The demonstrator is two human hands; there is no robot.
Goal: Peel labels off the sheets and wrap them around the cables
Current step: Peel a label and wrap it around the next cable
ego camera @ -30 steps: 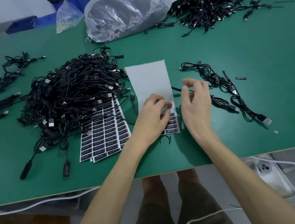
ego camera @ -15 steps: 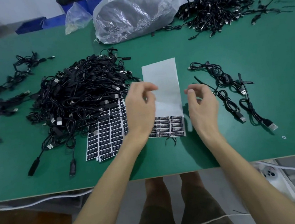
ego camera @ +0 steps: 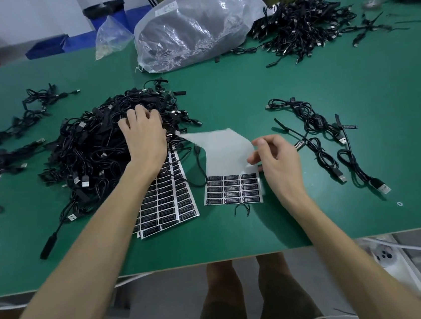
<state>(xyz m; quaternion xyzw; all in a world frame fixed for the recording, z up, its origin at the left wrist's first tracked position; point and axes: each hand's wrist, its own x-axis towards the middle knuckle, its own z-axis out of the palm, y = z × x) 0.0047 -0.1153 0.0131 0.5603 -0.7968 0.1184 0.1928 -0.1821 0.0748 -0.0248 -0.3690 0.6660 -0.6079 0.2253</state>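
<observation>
Two bare hands work over a green table. The left hand lies on the big pile of black USB cables at the left. Its fingers are bent down among the cords with the tips hidden, so I cannot tell whether it has hold of one. The right hand is nearer and to the right, thumb and forefinger pinched on the right edge of a label sheet. The sheet's bare white far part curls up off the table, while its near end lies flat and carries a few rows of black labels. Just left of it, partly under the pile and the left forearm, lies a stack of full label sheets. To the right of the right hand a small group of cables lies apart, some with a label showing on the cord. At the far side sit a large clear plastic bag and, right of it, a second heap of cables. More loose cables lie at the far left.
</observation>
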